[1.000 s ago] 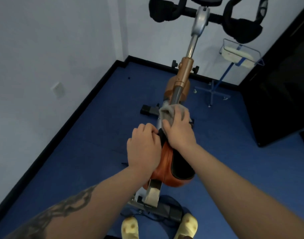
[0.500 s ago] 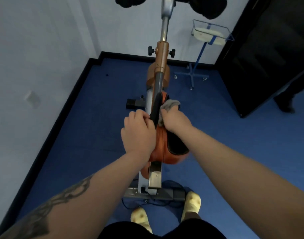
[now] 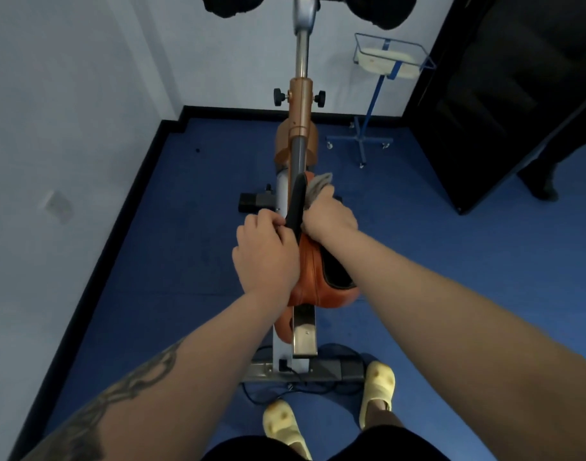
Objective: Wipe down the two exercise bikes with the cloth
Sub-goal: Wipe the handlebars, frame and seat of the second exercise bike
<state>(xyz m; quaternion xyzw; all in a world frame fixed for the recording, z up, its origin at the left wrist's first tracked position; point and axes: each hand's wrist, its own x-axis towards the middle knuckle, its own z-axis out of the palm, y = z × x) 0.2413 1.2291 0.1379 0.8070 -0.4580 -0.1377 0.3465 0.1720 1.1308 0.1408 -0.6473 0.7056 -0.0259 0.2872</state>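
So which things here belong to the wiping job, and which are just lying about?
In the job:
- grey cloth, held in the right hand
- exercise bike seat, gripped by the left hand

Lying about:
- blue wheeled stand with its tray
- black cabinet

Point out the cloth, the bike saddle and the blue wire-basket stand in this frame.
cloth [image 3: 319,186], head view, grey bunch above the right hand.
saddle [image 3: 321,281], head view, orange rear side.
blue wire-basket stand [image 3: 373,104], head view, upright pole.

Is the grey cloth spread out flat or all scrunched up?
Scrunched up. The grey cloth bunches out from the right hand, which grips it against the orange bike seat.
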